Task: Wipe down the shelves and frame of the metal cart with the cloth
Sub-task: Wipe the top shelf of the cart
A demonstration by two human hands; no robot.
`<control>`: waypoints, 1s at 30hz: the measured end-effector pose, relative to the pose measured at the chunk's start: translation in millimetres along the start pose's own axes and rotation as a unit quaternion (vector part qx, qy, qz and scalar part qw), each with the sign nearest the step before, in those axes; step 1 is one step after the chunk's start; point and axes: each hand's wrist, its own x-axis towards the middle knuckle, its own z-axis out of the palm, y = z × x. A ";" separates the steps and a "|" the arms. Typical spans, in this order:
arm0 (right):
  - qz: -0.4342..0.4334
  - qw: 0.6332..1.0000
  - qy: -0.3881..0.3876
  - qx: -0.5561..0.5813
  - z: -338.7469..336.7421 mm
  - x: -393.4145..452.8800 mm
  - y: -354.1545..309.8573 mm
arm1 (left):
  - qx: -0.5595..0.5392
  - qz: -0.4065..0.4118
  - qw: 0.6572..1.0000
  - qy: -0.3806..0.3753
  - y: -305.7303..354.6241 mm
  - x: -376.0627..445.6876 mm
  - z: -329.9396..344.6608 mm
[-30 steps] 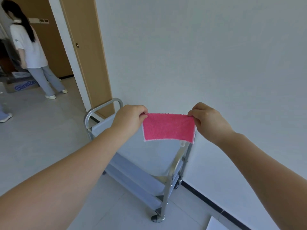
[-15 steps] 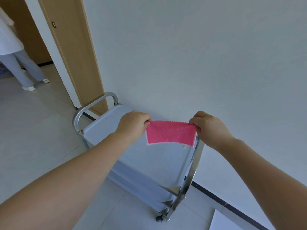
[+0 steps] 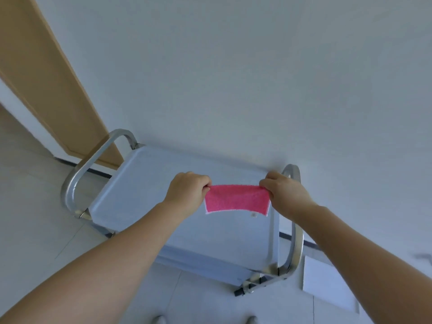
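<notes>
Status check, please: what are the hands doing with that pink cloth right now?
Left hand and right hand pinch cloth, stretched above cart top shelf. Wiping not begun. Nothing in the way.

Cart (image 3: 149,206): before me, against the wall (image 3: 257,78).
Cloth (image 3: 237,198): above the cart's top shelf, between my left hand (image 3: 187,190) and right hand (image 3: 284,192).
Door (image 3: 46,90): behind-left.
</notes>
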 end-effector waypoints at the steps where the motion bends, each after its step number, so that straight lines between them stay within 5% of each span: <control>1: 0.022 1.000 -0.008 -0.001 7.9 -2.3 -6.0 | -0.010 0.011 1.000 -0.015 -9.4 1.6 6.2; 7: 0.137 0.988 -0.076 -0.009 55.6 -29.1 -47.5 | -0.063 0.133 0.977 -0.152 -53.0 -7.5 33.1; 10: 0.208 0.973 -0.098 -0.011 70.5 -39.2 -55.1 | -0.087 0.172 0.968 -0.158 -62.2 -8.4 45.5; 16: 0.296 0.941 -0.155 -0.056 102.6 -43.4 -48.6 | -0.093 0.144 0.968 -0.185 -64.1 -4.2 92.3; 30: 0.072 0.966 -0.242 0.057 229.6 -52.5 -74.8 | 0.028 0.124 0.963 -0.240 -107.6 -35.9 189.0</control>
